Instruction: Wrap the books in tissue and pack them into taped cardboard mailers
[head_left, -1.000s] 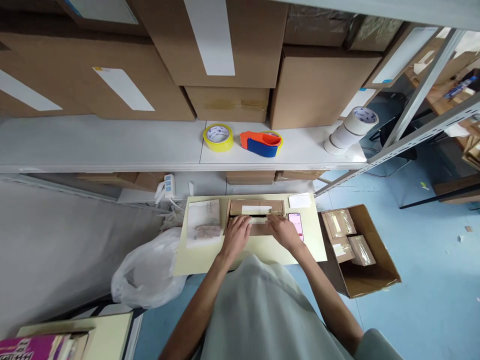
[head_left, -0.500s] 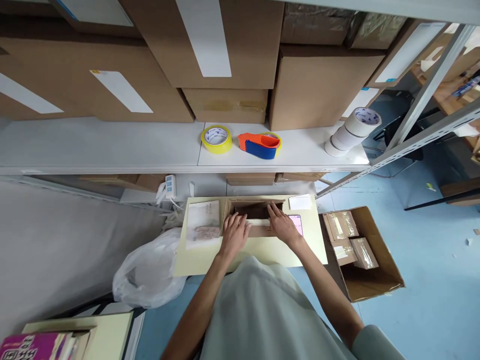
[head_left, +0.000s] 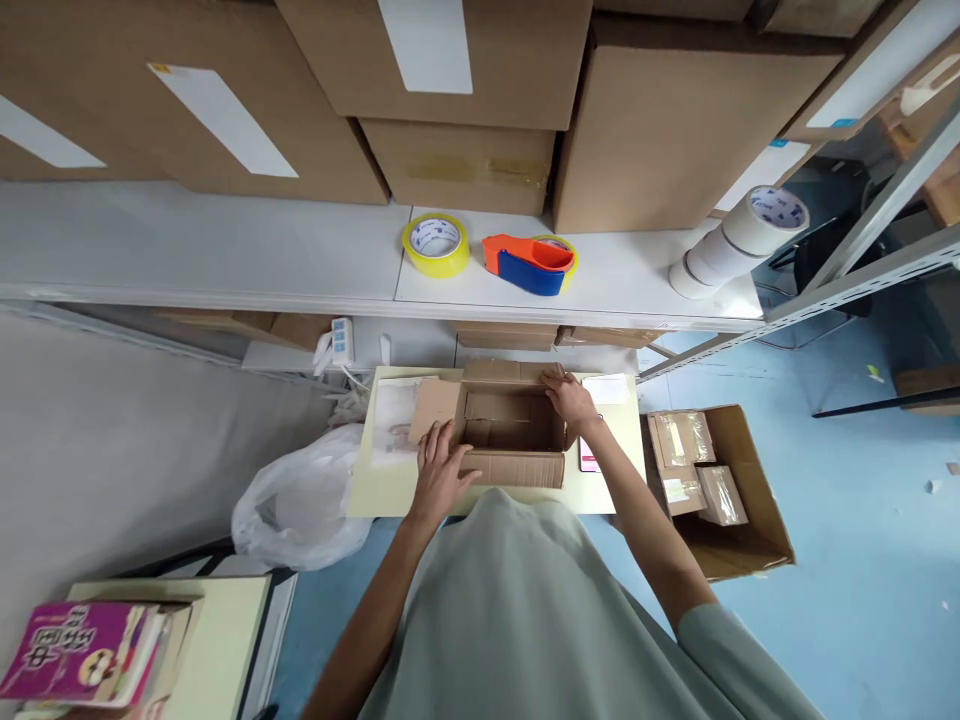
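A cardboard box (head_left: 514,470) stands on the small cream table with its top flaps folded outward; its inside shows bare cardboard. My left hand (head_left: 441,472) has its fingers spread at the box's front left corner, beside the left flap. At the back right corner, the fingers of my right hand (head_left: 570,402) are curled over the edge and flap of the box. Partly hidden by my right forearm, a phone (head_left: 587,458) lies right of the box. A translucent bag (head_left: 390,440) lies to the left, half covered by the left flap.
Above the table (head_left: 397,500), a shelf carries yellow tape (head_left: 436,246), an orange and blue tape dispenser (head_left: 529,264) and stacked white rolls (head_left: 739,242). An open carton (head_left: 761,500) with small taped boxes stands right; a plastic bag (head_left: 300,500) hangs left. Books (head_left: 82,650) lie lower left.
The box's top has gone from closed to open, its flaps now folded outward. My left hand has moved left and toward me; my right hand has moved to the back right corner. The view has shifted downward.
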